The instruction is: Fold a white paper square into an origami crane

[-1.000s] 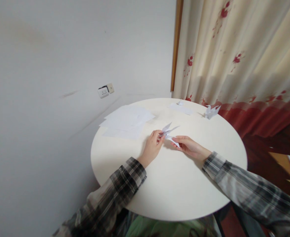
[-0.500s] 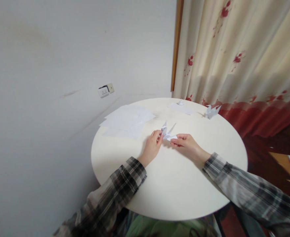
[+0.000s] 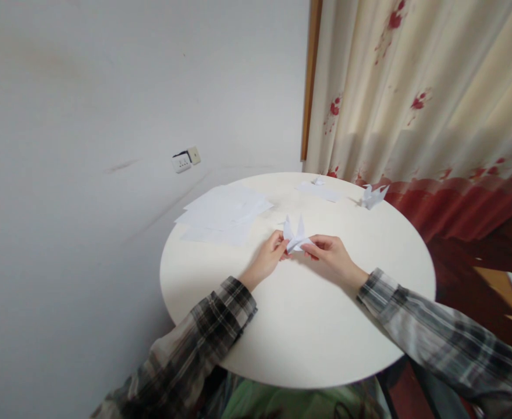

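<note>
Just above the middle of the round white table (image 3: 308, 326), a folded white paper crane (image 3: 297, 240) is held between my two hands. My left hand (image 3: 268, 256) pinches its left side between thumb and fingers. On the other side, my right hand (image 3: 332, 255) grips the right part of the crane with thumb and fingertips. Two pointed flaps stand up from the paper. The fingers hide parts of its lower edges.
Several white paper sheets (image 3: 223, 209) lie overlapping at the table's left back. A finished paper crane (image 3: 373, 196) stands at the right back edge. A smaller folded paper piece (image 3: 318, 181) sits by a flat sheet (image 3: 321, 192). Behind hangs a curtain (image 3: 395, 105).
The crane has turned in my hands, so both points now stand more upright. My left thumb has shifted onto its front, and my right hand keeps its grip.
</note>
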The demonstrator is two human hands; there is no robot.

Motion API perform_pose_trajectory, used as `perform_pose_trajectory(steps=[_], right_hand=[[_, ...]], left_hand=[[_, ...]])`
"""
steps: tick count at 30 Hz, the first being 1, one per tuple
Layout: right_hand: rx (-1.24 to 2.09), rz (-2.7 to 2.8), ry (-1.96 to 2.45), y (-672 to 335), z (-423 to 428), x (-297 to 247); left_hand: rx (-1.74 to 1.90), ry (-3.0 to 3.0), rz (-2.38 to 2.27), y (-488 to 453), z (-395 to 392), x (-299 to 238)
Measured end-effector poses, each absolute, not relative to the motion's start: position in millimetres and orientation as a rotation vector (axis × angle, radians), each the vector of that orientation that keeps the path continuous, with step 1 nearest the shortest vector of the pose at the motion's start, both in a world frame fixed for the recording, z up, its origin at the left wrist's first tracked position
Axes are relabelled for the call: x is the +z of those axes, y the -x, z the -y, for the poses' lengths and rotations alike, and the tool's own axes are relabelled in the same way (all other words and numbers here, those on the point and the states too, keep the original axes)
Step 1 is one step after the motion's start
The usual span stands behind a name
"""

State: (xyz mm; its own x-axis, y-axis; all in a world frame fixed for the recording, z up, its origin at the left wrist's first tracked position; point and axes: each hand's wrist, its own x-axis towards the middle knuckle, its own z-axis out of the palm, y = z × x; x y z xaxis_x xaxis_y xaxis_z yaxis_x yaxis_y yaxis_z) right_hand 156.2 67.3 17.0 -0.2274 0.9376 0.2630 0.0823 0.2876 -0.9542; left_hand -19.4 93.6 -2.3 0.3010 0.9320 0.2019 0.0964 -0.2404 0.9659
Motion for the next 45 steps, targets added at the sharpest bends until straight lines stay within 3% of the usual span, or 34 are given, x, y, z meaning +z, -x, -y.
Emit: perform_pose_trajectory(steps=[16, 35, 45], right_hand=[[1.827, 1.22, 0.908, -155, -74, 5], [1.678, 1.144, 0.833, -152, -73, 4], [1.32, 1.628, 0.899, -158, -72, 11]], left_hand=[[1.208, -2.171, -1.164, 22, -90, -6], [1.14, -2.037, -1.074, 20, -88, -2], [1.05, -1.636, -0.969, 19, -95, -6]])
